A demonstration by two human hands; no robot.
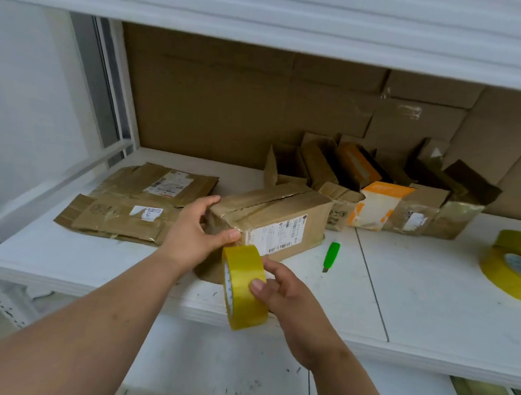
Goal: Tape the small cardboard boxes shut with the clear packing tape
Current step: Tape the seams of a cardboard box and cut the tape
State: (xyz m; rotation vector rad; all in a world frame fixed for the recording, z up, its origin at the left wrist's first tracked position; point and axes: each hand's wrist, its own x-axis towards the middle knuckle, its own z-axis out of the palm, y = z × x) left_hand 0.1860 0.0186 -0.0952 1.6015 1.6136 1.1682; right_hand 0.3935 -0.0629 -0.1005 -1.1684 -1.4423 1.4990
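Observation:
A small brown cardboard box (277,220) with a shipping label lies on the white shelf (431,295), its top flaps folded down with a gap along the seam. My left hand (197,230) holds its near left end, thumb pressing on the corner by the label. My right hand (289,295) grips a yellowish roll of packing tape (243,287), held upright just in front of the box's near corner. Whether a strip runs from the roll to the box is not visible.
Flattened taped boxes (135,202) lie at the left. Several open small boxes (374,190) stand in a row at the back right. A green utility knife (331,255) lies right of the box. More tape rolls (513,267) sit at the far right. Cardboard sheets line the back.

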